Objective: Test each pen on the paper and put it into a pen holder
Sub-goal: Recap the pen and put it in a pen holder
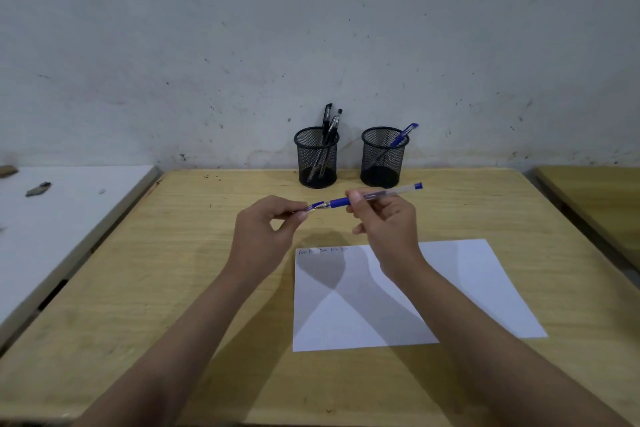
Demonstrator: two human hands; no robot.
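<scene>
My right hand (384,218) grips a blue pen (391,193) by its barrel, held level above the table. My left hand (266,229) pinches the pen's cap (314,207) at the tip end, just left of the blue grip. A white sheet of paper (478,288) lies under my right forearm, with a few small scribbles along its top left edge. Two black mesh pen holders stand at the back: the left holder (317,158) has black pens in it, the right holder (382,158) has one blue pen (403,135).
The wooden table (173,270) ends at a grey wall behind the holders. A white board (69,218) with small scraps lies to the left, and another wooden table (602,198) edge shows at the right.
</scene>
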